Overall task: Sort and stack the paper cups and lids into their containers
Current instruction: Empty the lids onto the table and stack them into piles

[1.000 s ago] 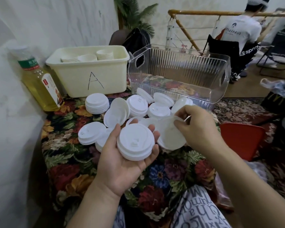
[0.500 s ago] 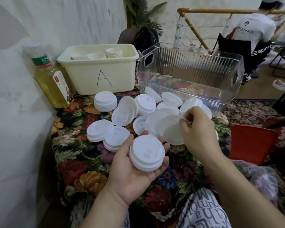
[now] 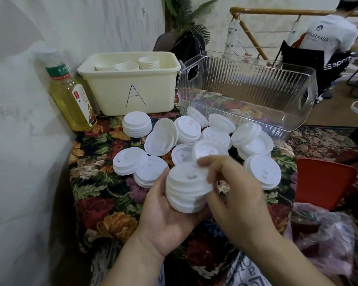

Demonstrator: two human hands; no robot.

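My left hand (image 3: 163,219) cups a short stack of white lids (image 3: 186,187) from below, palm up. My right hand (image 3: 234,195) grips the stack's top lid from the right, thumb on its upper rim. Several more white lids (image 3: 213,137), loose and in small stacks, lie scattered on the floral tablecloth (image 3: 103,195) behind my hands. A cream bin marked "A" (image 3: 130,87) at the back holds stacked paper cups (image 3: 148,62). To its right stands a clear ribbed bin (image 3: 246,87) with nothing inside.
A bottle of yellow drink (image 3: 70,93) stands at the back left by the white wall. A red stool (image 3: 322,182) sits right of the table, a plastic bag (image 3: 327,240) below it. A person in a white shirt (image 3: 331,38) sits at the far right.
My right hand brought a lid from the pile down onto the stack in my left hand. The stack has grown taller.
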